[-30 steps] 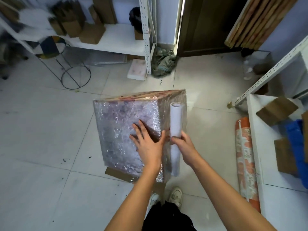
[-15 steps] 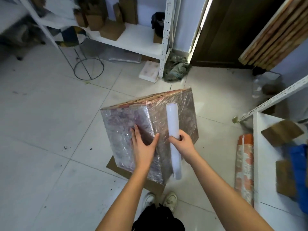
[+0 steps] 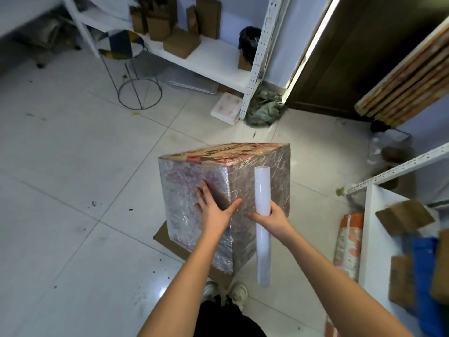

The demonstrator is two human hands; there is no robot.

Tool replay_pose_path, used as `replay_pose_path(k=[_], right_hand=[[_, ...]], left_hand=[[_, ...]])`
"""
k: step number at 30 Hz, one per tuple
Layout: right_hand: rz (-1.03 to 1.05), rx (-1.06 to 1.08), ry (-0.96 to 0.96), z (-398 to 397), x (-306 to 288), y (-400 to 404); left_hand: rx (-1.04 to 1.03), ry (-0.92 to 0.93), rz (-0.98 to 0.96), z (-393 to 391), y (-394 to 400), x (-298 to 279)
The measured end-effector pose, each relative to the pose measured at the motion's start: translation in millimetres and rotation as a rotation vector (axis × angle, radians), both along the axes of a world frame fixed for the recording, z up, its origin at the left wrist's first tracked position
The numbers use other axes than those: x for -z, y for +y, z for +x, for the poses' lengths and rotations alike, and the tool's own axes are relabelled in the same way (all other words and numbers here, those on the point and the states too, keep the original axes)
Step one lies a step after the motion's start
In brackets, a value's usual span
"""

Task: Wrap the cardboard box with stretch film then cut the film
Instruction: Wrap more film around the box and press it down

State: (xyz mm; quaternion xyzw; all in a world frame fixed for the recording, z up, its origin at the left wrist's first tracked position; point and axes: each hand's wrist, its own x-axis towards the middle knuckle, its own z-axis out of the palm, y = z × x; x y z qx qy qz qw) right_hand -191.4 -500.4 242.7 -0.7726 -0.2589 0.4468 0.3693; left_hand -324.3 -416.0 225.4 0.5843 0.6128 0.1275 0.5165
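Observation:
A cardboard box (image 3: 257,164) stands on the tiled floor, its sides covered in shiny stretch film. A flat piece of cardboard (image 3: 163,237) lies under it. My left hand (image 3: 215,209) presses flat on the near left face, fingers spread, thumb reaching the box's near corner. My right hand (image 3: 273,218) grips a white roll of stretch film (image 3: 263,190), held upright against the near right face. Film runs from the roll onto the box.
White metal shelving (image 3: 213,59) with small cartons stands behind, with a wire stool (image 3: 139,93) to its left. A brown door (image 3: 340,57) is at the back right. An orange patterned roll (image 3: 348,242) lies beside a white shelf (image 3: 371,239) on the right. My shoes (image 3: 238,291) are just below the box.
The view shifted right around the box, showing more of its right face. The roll moved further along that face. My left hand stayed pressed on the left face.

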Motion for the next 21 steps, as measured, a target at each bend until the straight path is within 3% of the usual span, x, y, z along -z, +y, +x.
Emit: replay_pose_path(k=[3,6,10,14,21], right_hand=[[-0.018,-0.06,0.105,9.8,-3.4,-0.1],[-0.041,-0.248,0.174,25.2,-7.3,6.9],[-0.101,-0.484,0.101,45.7,-4.3,24.0],[-0.094,-0.518,0.122,61.8,1.0,30.6],[0.015,-0.393,0.187,91.1,0.5,33.5]], left_hand=[[-0.044,-0.014,-0.003,0.8,1.0,0.8],[-0.074,-0.04,0.005,-2.3,6.3,2.3],[-0.125,-0.073,-0.01,-4.1,10.0,-0.9],[-0.176,-0.071,0.004,4.8,11.5,-10.6],[-0.288,-0.042,-0.007,30.4,10.5,-25.1]])
